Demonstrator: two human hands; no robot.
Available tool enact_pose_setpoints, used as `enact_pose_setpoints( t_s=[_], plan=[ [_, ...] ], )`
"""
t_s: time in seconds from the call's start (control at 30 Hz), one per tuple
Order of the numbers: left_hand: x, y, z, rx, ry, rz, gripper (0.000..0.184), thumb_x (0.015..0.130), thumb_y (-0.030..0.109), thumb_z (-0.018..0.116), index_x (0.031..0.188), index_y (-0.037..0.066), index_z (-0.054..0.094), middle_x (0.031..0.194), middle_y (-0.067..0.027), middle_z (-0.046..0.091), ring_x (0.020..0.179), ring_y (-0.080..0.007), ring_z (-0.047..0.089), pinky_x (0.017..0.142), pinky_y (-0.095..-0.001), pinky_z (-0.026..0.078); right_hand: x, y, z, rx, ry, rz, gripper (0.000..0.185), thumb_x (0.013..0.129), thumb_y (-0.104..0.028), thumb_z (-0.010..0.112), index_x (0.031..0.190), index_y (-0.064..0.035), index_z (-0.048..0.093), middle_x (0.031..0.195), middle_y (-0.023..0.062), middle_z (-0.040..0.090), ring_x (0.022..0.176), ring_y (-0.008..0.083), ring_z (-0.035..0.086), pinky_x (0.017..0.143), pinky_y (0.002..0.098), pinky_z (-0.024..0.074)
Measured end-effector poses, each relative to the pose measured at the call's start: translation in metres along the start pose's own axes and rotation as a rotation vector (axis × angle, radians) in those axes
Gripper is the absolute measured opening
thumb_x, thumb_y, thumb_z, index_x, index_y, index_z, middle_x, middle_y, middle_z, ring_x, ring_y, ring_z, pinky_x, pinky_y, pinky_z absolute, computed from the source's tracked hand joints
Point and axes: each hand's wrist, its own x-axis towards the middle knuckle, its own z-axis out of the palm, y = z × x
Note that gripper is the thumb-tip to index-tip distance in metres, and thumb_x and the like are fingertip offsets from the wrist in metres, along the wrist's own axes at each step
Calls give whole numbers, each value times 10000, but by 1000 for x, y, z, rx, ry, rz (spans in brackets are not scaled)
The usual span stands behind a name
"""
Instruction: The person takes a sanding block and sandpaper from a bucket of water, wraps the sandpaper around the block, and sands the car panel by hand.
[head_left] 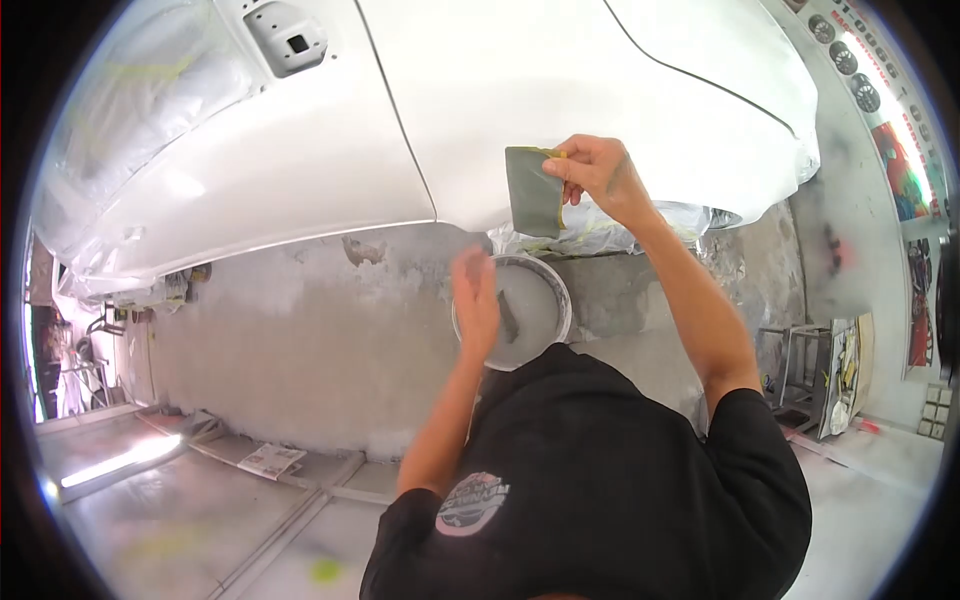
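Observation:
In front of the white car body panel [480, 90], my right hand [600, 175] pinches a thin sheet of sandpaper [535, 190] by its upper right side. The sheet is grey-green with yellowish edges and hangs nearly upright. My left hand [476, 300] is over the left rim of a round bucket [563, 295], its fingers pointing toward the car and smeared by motion. A grey patch shows just beyond those fingertips; I cannot make out whether the hand touches it. Cloudy greyish liquid fills the bucket, with a dark strip [509, 318] in it.
Clear plastic sheeting [590, 232] covers the wheel area, and more plastic [130, 110] hangs at the upper left. The concrete floor [300, 340] is stained. At right stand a metal stand [795, 360] and a leaning panel [848, 375]. A paper [272, 460] lies at lower left.

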Motion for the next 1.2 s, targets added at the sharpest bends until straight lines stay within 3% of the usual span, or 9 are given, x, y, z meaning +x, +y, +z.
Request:
enact_pose_setpoints(
  t_s=[0.07, 0.17, 0.27, 0.47, 0.67, 0.77, 0.87, 1.2],
  plan=[
    [14, 49, 5, 41, -15, 260, 435, 991, 192, 675, 1377, 42, 545, 1395, -161, 546, 1249, -268, 564, 1042, -395, 461, -7, 3, 10, 7, -34, 3, 250, 930, -195, 747, 947, 53, 727, 728, 62, 692, 615, 116, 646, 572, 250, 529],
    [18, 111, 13, 116, -122, 389, 497, 965, 198, 717, 1397, 49, 522, 1428, -153, 519, 1273, -270, 549, 1036, -401, 471, -21, 1, 26, 115, -110, -33, 235, 937, -181, 740, 977, 50, 741, 748, 62, 702, 654, 108, 650, 618, 253, 539],
    [17, 107, 16, -76, -218, 225, 559, 942, 204, 752, 1418, 52, 502, 1436, -150, 512, 1289, -281, 539, 1023, -406, 485, -33, -5, 34, 151, -172, -32, 272, 913, -186, 727, 1022, 63, 741, 776, 75, 712, 704, 131, 656, 666, 284, 537],
    [5, 94, 16, -359, -209, -24, 582, 960, 197, 745, 1440, 17, 471, 1439, -129, 518, 1187, -238, 615, 990, -374, 513, -43, 15, 41, 253, -177, 30, 280, 934, -212, 706, 959, 63, 753, 791, 77, 717, 726, 134, 663, 714, 294, 543],
    [0, 102, 15, -470, -183, -166, 361, 1035, 215, 635, 1321, 3, 574, 1176, -71, 678, 1047, -149, 669, 900, -341, 540, -48, 23, 44, 410, -176, 60, 216, 987, -180, 680, 984, 30, 731, 877, 48, 698, 817, 121, 650, 759, 294, 548],
    [3, 85, 8, -597, -141, -220, 230, 1064, 224, 570, 1187, 39, 628, 1126, -58, 692, 1020, -144, 666, 849, -341, 546, -48, 22, 40, 462, -126, 71, 215, 986, -182, 661, 1019, 21, 723, 890, 32, 685, 813, 114, 634, 764, 292, 538],
    [7, 88, 0, -633, -88, -201, 215, 1080, 248, 542, 1135, 56, 621, 1026, -18, 672, 908, -111, 648, 793, -297, 524, -47, 21, 30, 428, -59, 79, 217, 978, -186, 655, 1026, 15, 722, 887, 20, 678, 802, 106, 622, 763, 288, 529],
    [5, 96, -8, -614, -21, -182, 149, 1070, 176, 540, 1116, 52, 607, 1063, -29, 662, 947, -101, 624, 828, -293, 519, -52, 19, 23, 334, -65, 81, 210, 978, -200, 670, 1012, -3, 738, 886, 21, 693, 793, 105, 626, 670, 282, 534]
  ],
)
